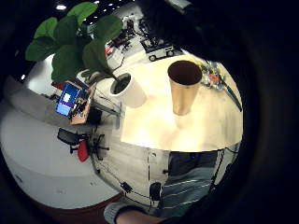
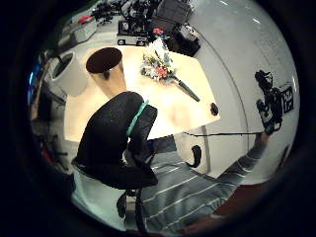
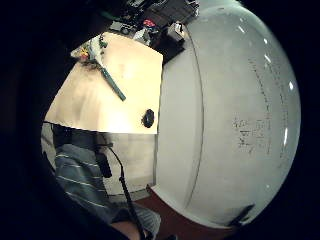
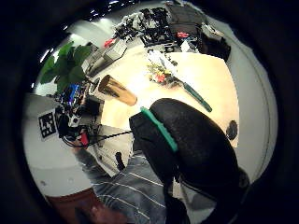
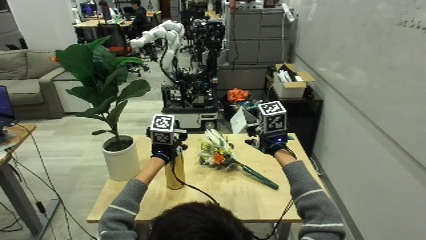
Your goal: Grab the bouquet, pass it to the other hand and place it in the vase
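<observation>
Bouquet (image 5: 221, 159) lies flat mid-counter (image 5: 279, 202), untouched, blooms toward the far edge, green wrapped stem pointing near-right. Vase (image 5: 174, 173), a tall gold tapered cup with a dark mouth, stands upright just left of it. Both hands raised above the counter, well apart, holding nothing: left hand (image 5: 164, 149) over the vase, right hand (image 5: 272, 144) beyond the stem end; fingers look loosely curled in the palm views. Bouquet probably light, floppy at the head, petals fragile; best gripped on the stiffer stem bundle. Vase looks smooth, narrow-based, maybe tippy. Small dark object (image 3: 148, 118) near the counter's right edge.
</observation>
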### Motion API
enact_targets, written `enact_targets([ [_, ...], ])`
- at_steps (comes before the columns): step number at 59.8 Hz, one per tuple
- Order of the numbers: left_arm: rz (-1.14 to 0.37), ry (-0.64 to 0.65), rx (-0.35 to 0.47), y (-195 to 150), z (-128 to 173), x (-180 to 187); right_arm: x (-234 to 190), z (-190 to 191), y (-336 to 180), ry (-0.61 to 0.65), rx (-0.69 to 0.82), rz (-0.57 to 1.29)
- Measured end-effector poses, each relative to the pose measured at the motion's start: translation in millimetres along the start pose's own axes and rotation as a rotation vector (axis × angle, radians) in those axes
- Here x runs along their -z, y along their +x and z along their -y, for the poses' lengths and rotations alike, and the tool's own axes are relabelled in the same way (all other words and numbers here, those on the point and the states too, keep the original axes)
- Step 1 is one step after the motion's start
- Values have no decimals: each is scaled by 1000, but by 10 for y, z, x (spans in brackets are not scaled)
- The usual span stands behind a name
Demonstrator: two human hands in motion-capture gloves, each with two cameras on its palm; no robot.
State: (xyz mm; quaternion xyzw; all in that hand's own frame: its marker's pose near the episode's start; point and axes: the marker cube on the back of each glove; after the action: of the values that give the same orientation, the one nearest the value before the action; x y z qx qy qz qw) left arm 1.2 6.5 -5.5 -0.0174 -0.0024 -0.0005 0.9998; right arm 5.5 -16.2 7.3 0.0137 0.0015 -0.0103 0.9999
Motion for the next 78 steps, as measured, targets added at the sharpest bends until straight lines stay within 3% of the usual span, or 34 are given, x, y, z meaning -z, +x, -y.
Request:
enact_targets([
  [14, -23, -22, -8, 101, 140, -49, 74, -236, 136, -31, -19, 65],
  [25, -1, -67, -18, 165, 150, -28, 18, -69, 254, -24, 7, 163],
  [46, -57, -103, -42, 351, 228, -134, 57, -6, 192, -40, -20, 168],
  [56, -66, -133, -62, 444, 114, -94, 63, 17, 188, -59, -5, 159],
  [70, -110, -44, -93, 592, 88, -101, 217, 439, 303, -4, -84, 158],
  [78, -108, -57, -137, 662, 107, -251, 17, 821, 458, -8, -173, 163],
])
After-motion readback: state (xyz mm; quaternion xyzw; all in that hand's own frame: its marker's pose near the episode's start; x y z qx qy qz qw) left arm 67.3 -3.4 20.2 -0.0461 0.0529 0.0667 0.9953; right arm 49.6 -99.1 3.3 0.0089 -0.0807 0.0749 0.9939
